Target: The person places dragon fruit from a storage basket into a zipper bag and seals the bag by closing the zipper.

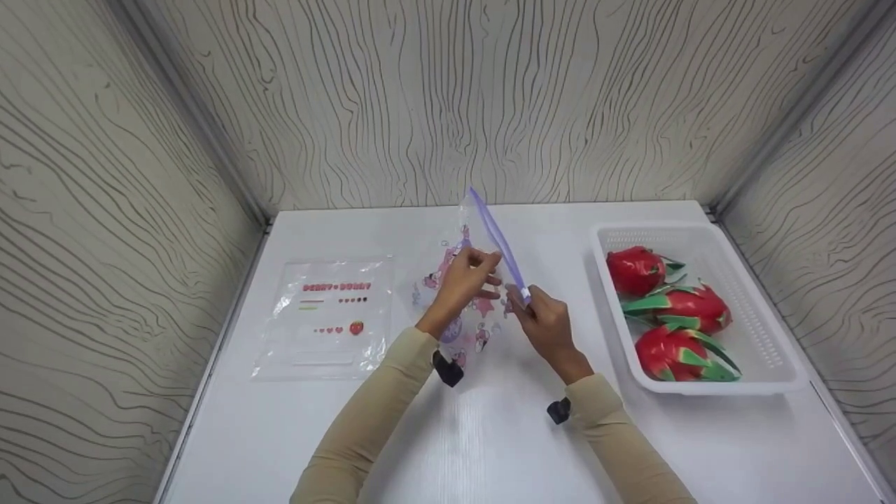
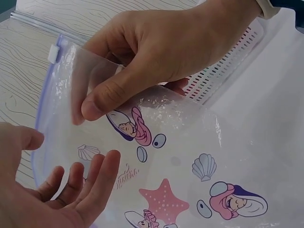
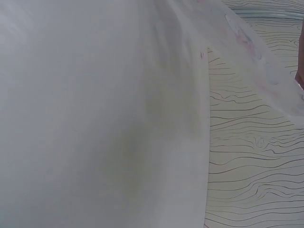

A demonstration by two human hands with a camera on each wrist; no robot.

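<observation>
A clear slider zip bag printed with pink and purple cartoon figures, shells and a starfish stands tilted, its purple zip strip uppermost. My right hand pinches the bag's edge close to the white slider, thumb on the near face. Beside the zip strip is my left hand, fingers loosely bent and apart; in the left wrist view this hand overlaps the printed side. The right wrist view catches only part of the bag and a sliver of a hand at the edge.
Flat on the table's left lies another clear zip bag with red lettering and a strawberry print. At right stands a white perforated basket holding red dragon fruits with green tips. Wood-grain panels enclose the white table.
</observation>
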